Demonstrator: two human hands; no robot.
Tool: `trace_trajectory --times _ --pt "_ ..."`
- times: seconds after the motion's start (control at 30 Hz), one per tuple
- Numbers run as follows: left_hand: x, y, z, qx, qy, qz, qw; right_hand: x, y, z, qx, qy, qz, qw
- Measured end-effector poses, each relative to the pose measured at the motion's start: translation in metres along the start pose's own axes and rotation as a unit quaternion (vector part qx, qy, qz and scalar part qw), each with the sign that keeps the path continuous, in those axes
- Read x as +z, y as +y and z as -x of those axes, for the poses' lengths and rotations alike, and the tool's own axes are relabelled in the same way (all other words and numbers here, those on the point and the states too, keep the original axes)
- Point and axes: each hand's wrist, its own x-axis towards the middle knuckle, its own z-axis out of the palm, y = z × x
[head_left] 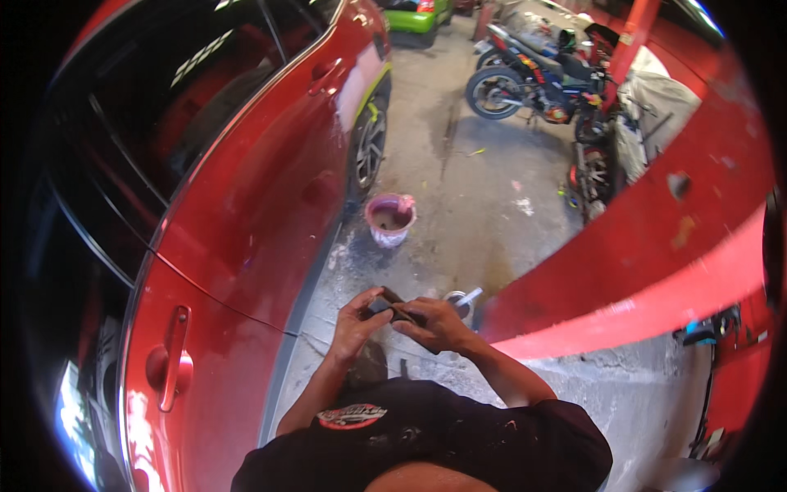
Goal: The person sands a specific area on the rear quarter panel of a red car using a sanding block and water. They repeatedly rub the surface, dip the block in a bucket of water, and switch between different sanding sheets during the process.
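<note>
In front of my chest, both hands are closed on a dark, folded piece of sandpaper [398,312]. My left hand [354,326] pinches its left end, where a greyish block-like part shows between thumb and fingers. My right hand [438,325] grips the other side, fingers bent over the edge. Whether a separate block sits inside the fold I cannot tell. Close by on the left stands a red car door [246,279] with a red handle [175,361]; neither hand touches it. Farther back, the rear panel [358,86] has a pale, dull patch above the wheel [369,148].
A pink bucket [388,239] with murky liquid stands on the concrete floor near the car. Beyond my right hand is a small round container [456,302] with a whitish stick across it. A red beam [639,254] slants along the right. Motorcycles [541,78] and a green car [411,23] are farther off.
</note>
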Motion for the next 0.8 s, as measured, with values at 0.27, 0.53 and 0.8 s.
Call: trace_trajectory --times 0.27,0.53,0.8 --pt "-0.023 -0.027 -0.298 -0.094 -0.071 -0.126 0.985 -0.059 0.163 -0.179 0.216 0.128 -0.169 0.953" --pt "-0.018 -0.037 -0.523 -0.178 -0.168 -0.231 0.942 -0.176 0.251 -0.320 0.281 0.135 -0.204 0.928" --pt "-0.147 -0.209 -0.634 -0.301 0.047 -0.491 0.816 -0.111 0.502 -0.369 0.477 0.337 -0.368 0.724"
